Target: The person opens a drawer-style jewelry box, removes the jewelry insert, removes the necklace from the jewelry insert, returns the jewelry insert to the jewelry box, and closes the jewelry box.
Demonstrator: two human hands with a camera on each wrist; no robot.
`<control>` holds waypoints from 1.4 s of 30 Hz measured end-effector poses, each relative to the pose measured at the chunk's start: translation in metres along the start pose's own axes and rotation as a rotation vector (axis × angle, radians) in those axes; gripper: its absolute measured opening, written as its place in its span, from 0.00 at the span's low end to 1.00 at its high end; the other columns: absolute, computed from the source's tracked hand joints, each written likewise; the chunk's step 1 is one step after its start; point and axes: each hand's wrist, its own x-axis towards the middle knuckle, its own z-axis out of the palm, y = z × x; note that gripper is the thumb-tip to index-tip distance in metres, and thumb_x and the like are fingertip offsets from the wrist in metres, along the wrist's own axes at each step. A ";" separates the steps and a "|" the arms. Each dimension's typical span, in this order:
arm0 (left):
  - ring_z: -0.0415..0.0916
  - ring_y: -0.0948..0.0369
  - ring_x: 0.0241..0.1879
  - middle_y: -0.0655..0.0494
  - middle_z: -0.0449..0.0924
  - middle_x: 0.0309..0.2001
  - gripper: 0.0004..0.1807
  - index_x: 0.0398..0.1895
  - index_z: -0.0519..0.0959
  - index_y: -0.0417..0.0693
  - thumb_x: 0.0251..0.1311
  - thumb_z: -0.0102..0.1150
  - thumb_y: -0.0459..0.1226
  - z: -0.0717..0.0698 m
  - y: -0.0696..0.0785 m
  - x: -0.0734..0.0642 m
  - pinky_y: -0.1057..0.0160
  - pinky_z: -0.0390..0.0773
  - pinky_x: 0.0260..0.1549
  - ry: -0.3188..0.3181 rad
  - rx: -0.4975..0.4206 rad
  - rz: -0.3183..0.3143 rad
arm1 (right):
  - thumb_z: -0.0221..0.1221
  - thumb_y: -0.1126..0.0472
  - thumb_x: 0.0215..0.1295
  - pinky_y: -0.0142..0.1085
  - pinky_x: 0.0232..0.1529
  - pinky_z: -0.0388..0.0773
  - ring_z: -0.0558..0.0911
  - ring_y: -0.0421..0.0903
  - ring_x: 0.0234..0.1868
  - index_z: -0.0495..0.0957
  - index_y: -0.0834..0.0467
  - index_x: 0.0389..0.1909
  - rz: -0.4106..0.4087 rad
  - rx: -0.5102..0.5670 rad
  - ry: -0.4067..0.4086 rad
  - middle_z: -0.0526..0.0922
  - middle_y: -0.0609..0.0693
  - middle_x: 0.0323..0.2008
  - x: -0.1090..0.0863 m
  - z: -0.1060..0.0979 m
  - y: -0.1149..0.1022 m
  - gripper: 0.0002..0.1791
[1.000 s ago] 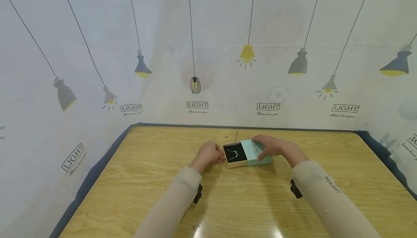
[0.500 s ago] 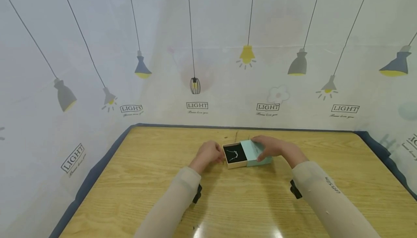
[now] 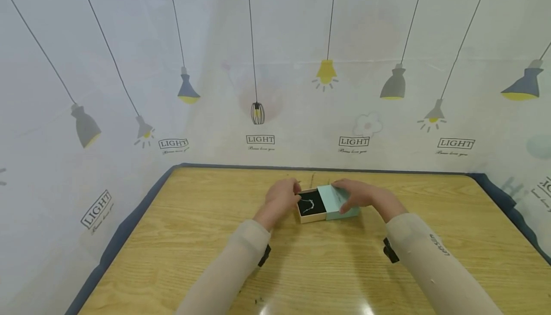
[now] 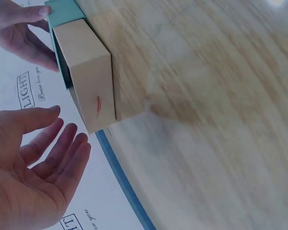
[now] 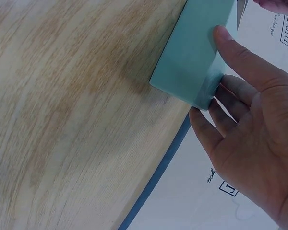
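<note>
A small jewelry box lies on the table, its light-teal sleeve [image 3: 329, 202] covering the right part of a cream drawer [image 3: 313, 219]. A thin silver chain [image 3: 311, 205] with a shiny middle part rests on the drawer's black lining. My right hand [image 3: 360, 194] grips the sleeve from above, thumb on the near side and fingers at the far side. My left hand [image 3: 281, 197] hovers at the drawer's left end, fingers loosely bent and holding nothing. In the left wrist view, a small red mark shows on the drawer's end wall [image 4: 93, 91].
The wooden table [image 3: 206, 238] has a dark blue edge along the wall. Behind it hangs a white wall covering [image 3: 292, 85] printed with lamps and the word LIGHT. Black wrist devices [image 3: 391, 251] sit under both sleeves.
My left hand has risen from beside the drawer's left end and shifted slightly away and to the right, its fingers now nearer the drawer's far left corner. The right hand and box stay put.
</note>
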 end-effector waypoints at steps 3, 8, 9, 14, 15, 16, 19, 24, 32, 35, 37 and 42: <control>0.80 0.59 0.46 0.57 0.84 0.47 0.09 0.48 0.82 0.52 0.66 0.63 0.40 0.003 0.002 0.002 0.59 0.81 0.47 -0.002 0.015 0.037 | 0.71 0.56 0.58 0.60 0.74 0.55 0.56 0.67 0.76 0.57 0.65 0.75 0.005 -0.001 0.001 0.56 0.67 0.76 0.000 0.000 0.001 0.49; 0.80 0.59 0.50 0.57 0.84 0.50 0.10 0.48 0.82 0.53 0.66 0.63 0.40 0.008 0.005 0.006 0.59 0.80 0.51 -0.011 0.035 0.071 | 0.71 0.56 0.58 0.60 0.74 0.55 0.57 0.67 0.75 0.57 0.65 0.75 0.005 -0.001 0.002 0.56 0.67 0.76 0.000 0.000 0.001 0.48; 0.80 0.58 0.51 0.57 0.84 0.50 0.10 0.49 0.82 0.52 0.66 0.62 0.39 0.009 0.005 0.006 0.59 0.80 0.52 -0.015 0.035 0.078 | 0.71 0.56 0.58 0.60 0.74 0.55 0.57 0.67 0.75 0.57 0.65 0.75 0.006 0.000 0.003 0.56 0.66 0.76 0.000 0.000 0.001 0.48; 0.79 0.57 0.55 0.56 0.82 0.55 0.12 0.52 0.81 0.52 0.66 0.62 0.38 0.013 0.009 0.008 0.58 0.79 0.55 -0.041 0.039 0.114 | 0.71 0.57 0.58 0.60 0.74 0.55 0.57 0.67 0.75 0.57 0.65 0.75 0.000 0.006 0.006 0.57 0.67 0.75 0.000 0.000 0.001 0.48; 0.79 0.57 0.56 0.56 0.82 0.56 0.13 0.52 0.81 0.52 0.66 0.62 0.38 0.014 0.009 0.008 0.58 0.79 0.56 -0.044 0.042 0.121 | 0.71 0.57 0.58 0.60 0.74 0.55 0.57 0.67 0.75 0.57 0.66 0.75 -0.002 0.004 0.005 0.57 0.67 0.75 0.000 0.000 0.001 0.48; 0.78 0.57 0.56 0.55 0.82 0.56 0.13 0.53 0.81 0.52 0.66 0.62 0.38 0.014 0.010 0.008 0.58 0.79 0.56 -0.046 0.055 0.129 | 0.71 0.57 0.58 0.60 0.74 0.55 0.57 0.67 0.75 0.57 0.66 0.75 -0.003 0.005 0.006 0.57 0.67 0.75 0.000 0.000 0.001 0.48; 0.78 0.57 0.57 0.55 0.81 0.57 0.14 0.53 0.81 0.52 0.66 0.63 0.38 0.016 0.012 0.008 0.59 0.79 0.56 -0.053 0.091 0.149 | 0.71 0.57 0.58 0.60 0.74 0.56 0.58 0.67 0.75 0.57 0.66 0.75 -0.006 0.001 0.004 0.57 0.67 0.75 -0.001 0.000 0.001 0.48; 0.78 0.58 0.54 0.54 0.80 0.55 0.14 0.55 0.80 0.52 0.66 0.62 0.39 0.018 0.015 0.008 0.60 0.80 0.53 -0.075 0.151 0.185 | 0.71 0.56 0.58 0.60 0.74 0.56 0.57 0.67 0.75 0.56 0.66 0.75 -0.007 0.007 -0.004 0.56 0.67 0.75 -0.001 0.000 0.001 0.49; 0.78 0.59 0.53 0.55 0.79 0.56 0.16 0.57 0.79 0.53 0.67 0.62 0.41 0.021 0.017 0.010 0.61 0.81 0.50 -0.080 0.211 0.189 | 0.71 0.57 0.58 0.60 0.73 0.57 0.58 0.67 0.75 0.56 0.65 0.76 0.003 0.017 0.002 0.56 0.67 0.76 0.001 0.001 0.002 0.49; 0.78 0.59 0.53 0.55 0.79 0.55 0.17 0.57 0.79 0.53 0.67 0.62 0.42 0.022 0.017 0.010 0.62 0.81 0.50 -0.073 0.243 0.190 | 0.71 0.57 0.58 0.60 0.73 0.57 0.58 0.67 0.75 0.56 0.64 0.75 0.005 0.018 0.004 0.56 0.66 0.76 0.000 0.001 0.001 0.49; 0.79 0.59 0.52 0.55 0.79 0.55 0.17 0.57 0.79 0.53 0.67 0.62 0.42 0.021 0.018 0.010 0.62 0.81 0.49 -0.069 0.266 0.194 | 0.71 0.57 0.58 0.60 0.73 0.58 0.58 0.67 0.75 0.56 0.65 0.75 -0.001 0.015 0.006 0.56 0.67 0.76 0.000 0.001 0.002 0.49; 0.79 0.59 0.52 0.55 0.80 0.54 0.19 0.58 0.78 0.53 0.66 0.63 0.45 0.021 0.021 0.007 0.62 0.81 0.49 -0.073 0.317 0.193 | 0.72 0.58 0.57 0.59 0.72 0.59 0.60 0.67 0.74 0.57 0.67 0.74 -0.023 0.003 0.019 0.58 0.68 0.75 -0.001 0.001 0.002 0.49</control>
